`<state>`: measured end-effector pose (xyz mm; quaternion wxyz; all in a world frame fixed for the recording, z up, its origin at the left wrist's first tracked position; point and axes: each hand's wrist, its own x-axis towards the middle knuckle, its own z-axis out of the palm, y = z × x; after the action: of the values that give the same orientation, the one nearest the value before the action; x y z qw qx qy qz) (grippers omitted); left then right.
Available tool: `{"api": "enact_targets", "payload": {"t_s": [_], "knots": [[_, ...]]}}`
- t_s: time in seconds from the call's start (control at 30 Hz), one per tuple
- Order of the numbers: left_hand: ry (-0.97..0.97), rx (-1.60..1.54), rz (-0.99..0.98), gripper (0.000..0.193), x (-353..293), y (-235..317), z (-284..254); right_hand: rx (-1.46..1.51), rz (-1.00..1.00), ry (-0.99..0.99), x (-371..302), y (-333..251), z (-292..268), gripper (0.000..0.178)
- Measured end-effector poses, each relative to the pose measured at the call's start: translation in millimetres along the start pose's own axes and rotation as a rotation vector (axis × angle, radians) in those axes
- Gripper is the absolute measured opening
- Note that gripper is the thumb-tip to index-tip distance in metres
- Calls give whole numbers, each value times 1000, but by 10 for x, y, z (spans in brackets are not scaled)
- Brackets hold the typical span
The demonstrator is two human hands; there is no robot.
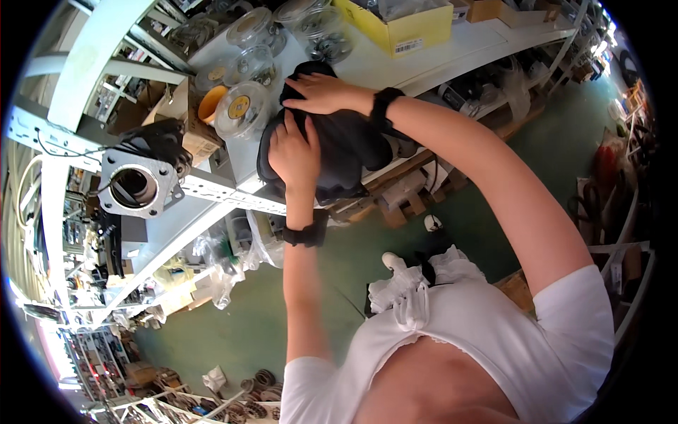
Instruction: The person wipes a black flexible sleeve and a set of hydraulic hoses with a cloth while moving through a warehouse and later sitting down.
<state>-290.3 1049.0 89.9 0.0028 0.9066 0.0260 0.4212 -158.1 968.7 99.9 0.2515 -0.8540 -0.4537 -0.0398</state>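
A black, soft, padded-looking bundle (pixel 346 145), perhaps a bag or a folded garment, lies on the shelf's front edge and partly hangs over it. My left hand (pixel 295 154) rests on its left part, fingers stretched toward the back and thumb apart. Farther back, my right hand (pixel 323 93) lies over its top with the fingers spread to the left. Both hands press on the dark fabric and neither wraps round it. What is beneath or inside the bundle is hidden.
Clear round plastic tubs (pixel 242 109) stand left of the bundle, near an orange cup-like thing (pixel 211 104). Behind is a yellow box (pixel 399 28) on the white shelf (pixel 452 60). A metal flanged part (pixel 133 185) juts out at the left. Below, a green floor (pixel 339 275).
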Motion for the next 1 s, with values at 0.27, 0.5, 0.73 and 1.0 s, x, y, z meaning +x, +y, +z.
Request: {"api": "enact_targets", "payload": {"t_s": [0.27, 0.5, 0.73, 1.0], "knots": [[-121, -41, 6, 40, -138, -72, -127, 22, 6, 87, -234, -171, 77, 65], [-372, -165, 197, 39, 9, 126, -73, -77, -131, 116, -820, -60, -117, 71], [-427, -220, 123, 46, 291, 68, 170, -84, -45, -152, -398, 221, -279, 76], [-399, -187, 67, 45, 165, 131, 4, -52, -179, 169, -623, 177, -131, 67]]}}
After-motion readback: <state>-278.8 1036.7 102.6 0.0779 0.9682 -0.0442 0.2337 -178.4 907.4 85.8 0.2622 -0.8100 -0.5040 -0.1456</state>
